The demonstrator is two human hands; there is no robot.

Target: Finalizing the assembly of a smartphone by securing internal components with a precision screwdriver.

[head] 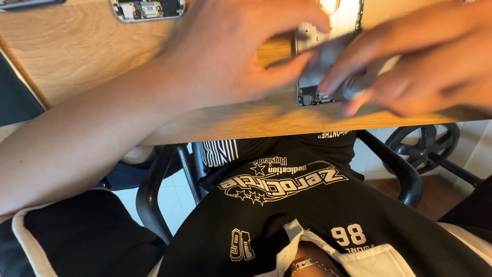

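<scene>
Wooden table, pale oak-toned veneer with visible grain, edge catching strong light. On it, near the front edge, lay an opened phone body: a flat rectangular metal shell, grey-silver, its inner face up, small dark components and connectors showing at the near end. The left hand rested over its left side, thumb pressed along the shell's edge and fingers spread across the top, steadying it rather than clenched. The right hand came in from the right, fingers pinched around a slim grey tool whose tip met the shell's lower end; motion blur softened both, so the tool's exact kind could not be told. A second opened device sat at the table's far edge, cut off by the frame, circuit parts showing inside a silvery rim. Most of the phone shell was hidden under the two hands; its upper part ran out of view. Below the table, a black printed shirt with white lettering and the curved black arms of a chair over pale floor tiles.
</scene>
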